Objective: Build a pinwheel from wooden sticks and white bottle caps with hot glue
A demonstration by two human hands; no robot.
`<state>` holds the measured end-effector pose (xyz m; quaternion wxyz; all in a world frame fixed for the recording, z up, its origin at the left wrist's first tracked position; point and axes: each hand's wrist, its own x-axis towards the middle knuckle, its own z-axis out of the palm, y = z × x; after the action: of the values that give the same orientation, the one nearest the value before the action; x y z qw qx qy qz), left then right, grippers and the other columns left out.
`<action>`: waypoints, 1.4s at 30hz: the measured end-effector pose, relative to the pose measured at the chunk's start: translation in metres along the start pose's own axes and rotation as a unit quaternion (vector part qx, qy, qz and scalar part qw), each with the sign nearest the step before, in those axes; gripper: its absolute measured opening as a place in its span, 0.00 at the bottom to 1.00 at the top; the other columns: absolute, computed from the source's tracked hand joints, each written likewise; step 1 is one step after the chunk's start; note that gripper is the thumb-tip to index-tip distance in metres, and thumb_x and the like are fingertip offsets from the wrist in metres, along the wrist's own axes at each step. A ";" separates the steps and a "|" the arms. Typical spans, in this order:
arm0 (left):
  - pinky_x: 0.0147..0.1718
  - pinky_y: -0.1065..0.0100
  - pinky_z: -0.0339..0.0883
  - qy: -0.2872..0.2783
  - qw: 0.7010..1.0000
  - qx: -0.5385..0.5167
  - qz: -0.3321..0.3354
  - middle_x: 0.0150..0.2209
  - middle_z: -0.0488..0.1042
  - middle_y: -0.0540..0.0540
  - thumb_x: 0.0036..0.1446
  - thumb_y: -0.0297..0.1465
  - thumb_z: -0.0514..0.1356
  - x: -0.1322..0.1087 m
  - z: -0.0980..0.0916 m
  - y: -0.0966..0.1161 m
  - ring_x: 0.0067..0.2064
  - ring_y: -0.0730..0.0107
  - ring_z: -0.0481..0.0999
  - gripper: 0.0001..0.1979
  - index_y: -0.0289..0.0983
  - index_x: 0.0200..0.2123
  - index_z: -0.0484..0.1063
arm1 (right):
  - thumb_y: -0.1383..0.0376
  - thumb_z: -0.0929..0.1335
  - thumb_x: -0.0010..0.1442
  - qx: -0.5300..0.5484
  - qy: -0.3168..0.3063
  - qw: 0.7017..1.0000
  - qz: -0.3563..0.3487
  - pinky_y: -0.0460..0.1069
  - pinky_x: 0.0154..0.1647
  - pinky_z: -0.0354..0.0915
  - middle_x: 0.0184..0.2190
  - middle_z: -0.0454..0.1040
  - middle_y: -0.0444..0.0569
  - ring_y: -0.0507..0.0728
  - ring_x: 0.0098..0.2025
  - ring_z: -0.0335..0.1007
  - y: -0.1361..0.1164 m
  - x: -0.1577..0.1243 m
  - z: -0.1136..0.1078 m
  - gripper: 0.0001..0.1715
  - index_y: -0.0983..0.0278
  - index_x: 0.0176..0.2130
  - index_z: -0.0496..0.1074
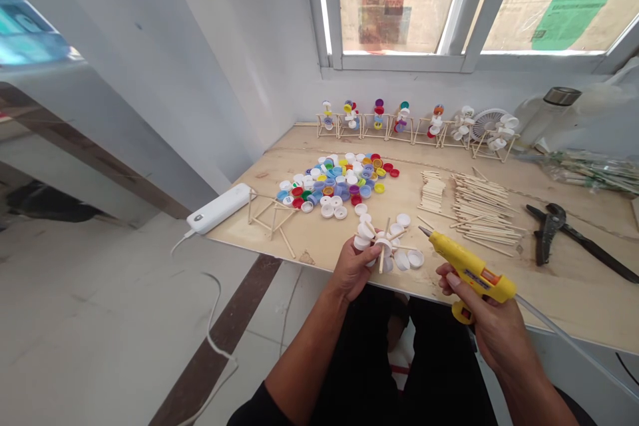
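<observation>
My left hand (353, 271) is closed on a small wheel of sticks and bottle caps (383, 244) at the table's front edge. Wooden sticks spread out from a white cap at its middle, and white caps sit on some of them. Loose white caps (415, 258) lie just beyond and beside it. In my right hand (482, 309) is a yellow hot glue gun (469, 266), its nozzle pointing left toward the wheel but apart from it. A cord trails from the gun's back to the lower right.
Mixed coloured caps (339, 176) are heaped mid-table. Cut sticks (484, 206) lie right of them, near black-handled cutters (549, 233). A stick frame (272, 213) and a white power bank (219, 208) are at left. Finished-looking wheels on stands (379, 116) line the wall, by a fan (489, 125) and bottle (549, 116).
</observation>
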<state>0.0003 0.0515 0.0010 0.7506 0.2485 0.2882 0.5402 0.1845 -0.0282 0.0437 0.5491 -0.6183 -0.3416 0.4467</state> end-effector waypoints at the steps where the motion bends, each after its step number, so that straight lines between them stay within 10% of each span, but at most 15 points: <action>1: 0.36 0.69 0.66 0.001 1.000 -0.002 0.000 0.31 0.76 0.46 0.37 0.29 0.72 0.000 0.000 0.000 0.35 0.67 0.76 0.21 0.34 0.37 0.74 | 0.55 0.75 0.46 0.002 0.000 1.000 0.002 0.49 0.38 0.69 0.38 0.77 0.50 0.56 0.37 0.72 0.000 0.000 0.000 0.21 0.64 0.39 0.77; 42: 0.38 0.67 0.66 -0.006 1.000 -0.005 0.000 0.30 0.76 0.47 0.37 0.30 0.73 0.000 0.000 -0.001 0.34 0.68 0.76 0.21 0.34 0.37 0.74 | 0.55 0.75 0.43 0.012 0.027 1.000 -0.006 0.51 0.39 0.68 0.37 0.77 0.51 0.57 0.36 0.71 -0.001 0.000 0.008 0.22 0.64 0.36 0.77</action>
<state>0.0004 0.0510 0.0004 0.7537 0.2476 0.2813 0.5399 0.1770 -0.0246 0.0447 0.5686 -0.6212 -0.3249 0.4303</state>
